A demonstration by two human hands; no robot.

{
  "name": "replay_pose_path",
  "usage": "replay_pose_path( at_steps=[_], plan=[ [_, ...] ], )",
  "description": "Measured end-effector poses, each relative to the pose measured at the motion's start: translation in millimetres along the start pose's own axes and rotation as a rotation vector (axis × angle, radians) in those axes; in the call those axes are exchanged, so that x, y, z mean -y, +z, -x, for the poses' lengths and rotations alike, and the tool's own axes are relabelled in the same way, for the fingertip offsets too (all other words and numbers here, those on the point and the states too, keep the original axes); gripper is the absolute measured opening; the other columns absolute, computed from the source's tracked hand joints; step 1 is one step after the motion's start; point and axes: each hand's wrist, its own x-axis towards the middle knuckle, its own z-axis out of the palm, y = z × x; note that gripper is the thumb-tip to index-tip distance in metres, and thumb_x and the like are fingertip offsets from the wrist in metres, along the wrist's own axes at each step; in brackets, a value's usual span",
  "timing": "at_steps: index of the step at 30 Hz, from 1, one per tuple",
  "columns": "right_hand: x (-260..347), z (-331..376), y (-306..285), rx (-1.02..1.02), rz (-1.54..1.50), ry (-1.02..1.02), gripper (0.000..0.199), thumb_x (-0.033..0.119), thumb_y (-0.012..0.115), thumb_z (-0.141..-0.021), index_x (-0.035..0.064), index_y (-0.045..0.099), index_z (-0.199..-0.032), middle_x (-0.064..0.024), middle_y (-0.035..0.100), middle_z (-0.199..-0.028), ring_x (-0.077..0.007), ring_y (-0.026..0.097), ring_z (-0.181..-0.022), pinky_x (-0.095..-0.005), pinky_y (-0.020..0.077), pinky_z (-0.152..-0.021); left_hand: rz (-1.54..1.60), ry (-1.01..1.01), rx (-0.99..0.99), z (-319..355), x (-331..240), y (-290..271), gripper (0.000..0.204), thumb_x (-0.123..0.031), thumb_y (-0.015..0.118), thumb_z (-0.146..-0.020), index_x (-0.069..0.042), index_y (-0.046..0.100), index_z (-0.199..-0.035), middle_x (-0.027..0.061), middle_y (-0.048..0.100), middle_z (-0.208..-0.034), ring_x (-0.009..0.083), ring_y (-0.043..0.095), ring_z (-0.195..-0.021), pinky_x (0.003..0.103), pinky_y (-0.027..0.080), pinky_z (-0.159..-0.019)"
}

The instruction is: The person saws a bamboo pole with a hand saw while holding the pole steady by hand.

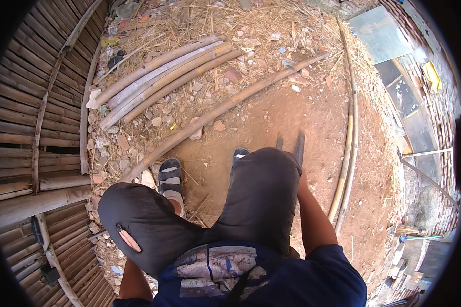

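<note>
My right forearm (pixel 315 220) reaches forward along the outer side of my right knee. Only the edge of my right hand (pixel 302 179) shows, and the knee hides its fingers. Just beyond that knee stick out two dark, narrow, flat-looking pieces (pixel 299 147), slightly blurred; their other ends are hidden, so I cannot make out whether the hand holds them. On the other side my left forearm (pixel 135 282) goes down past my left thigh, and my left hand is out of sight. A long bamboo pole (pixel 225 111) lies slantwise on the dirt ahead of my feet.
Several cut bamboo poles (pixel 169 74) lie side by side at the far left, among straw and stone rubble. A slatted bamboo wall (pixel 15 123) stands close on the left. Two long thin poles (pixel 351 128) run along the right, near flat panels (pixel 379 36) at the far right.
</note>
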Motion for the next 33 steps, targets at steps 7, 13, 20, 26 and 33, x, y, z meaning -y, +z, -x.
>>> replay_pose_path(
  at_steps=[7, 13, 20, 26, 33],
  plan=[
    [-42, 99, 89, 0.311, 0.268, 0.022, 0.024, 0.023, 0.061, -0.097, 0.0054, 0.067, -0.112, -0.0216, 0.073, -0.097, -0.0352, 0.072, -0.094, -0.0409, 0.0536, -0.081, 0.200, -0.251, 0.376, 44, 36, 8, 0.058, -0.043, 0.063, -0.097, -0.010, 0.056, -0.144, 0.0155, 0.063, -0.139, 0.0355, 0.057, -0.132, 0.052, 0.042, -0.111],
    [-34, 101, 110, 0.377, 0.371, -0.046, 0.024, 0.023, 0.061, -0.097, 0.0058, 0.066, -0.114, -0.0212, 0.072, -0.099, -0.0352, 0.072, -0.095, -0.0411, 0.0536, -0.082, 0.582, -0.284, 0.465, 8, 49, 14, 0.055, -0.042, 0.063, -0.097, -0.009, 0.059, -0.142, 0.0165, 0.065, -0.135, 0.0353, 0.060, -0.129, 0.049, 0.045, -0.109],
    [-12, 91, 137, 0.436, 0.410, -0.143, 0.025, 0.024, 0.061, -0.098, 0.0062, 0.065, -0.115, -0.0208, 0.071, -0.101, -0.0351, 0.071, -0.096, -0.0414, 0.0535, -0.083, 0.523, -0.016, 0.215, -28, 4, -26, 0.047, -0.030, 0.070, -0.095, -0.003, 0.062, -0.134, 0.0179, 0.074, -0.117, 0.0262, 0.072, -0.106, 0.040, 0.056, -0.091],
    [4, 80, 155, 0.430, 0.434, -0.177, 0.026, 0.024, 0.061, -0.098, 0.0066, 0.065, -0.117, -0.0204, 0.071, -0.103, -0.0351, 0.070, -0.098, -0.0417, 0.0535, -0.083, 0.207, 0.009, 0.272, -11, -83, -60, 0.058, -0.048, 0.074, -0.091, -0.006, 0.063, -0.130, 0.0191, 0.074, -0.117, 0.0345, 0.073, -0.107, 0.042, 0.056, -0.093],
    [20, 65, 172, 0.427, 0.461, -0.194, 0.027, 0.025, 0.061, -0.098, 0.0071, 0.064, -0.118, -0.0200, 0.070, -0.105, -0.0351, 0.070, -0.099, -0.0420, 0.0535, -0.084, 0.228, -0.084, 0.275, 2, -93, -46, 0.048, -0.040, 0.073, -0.093, -0.005, 0.067, -0.125, 0.0165, 0.075, -0.115, 0.0316, 0.073, -0.104, 0.040, 0.056, -0.092]
  ],
)
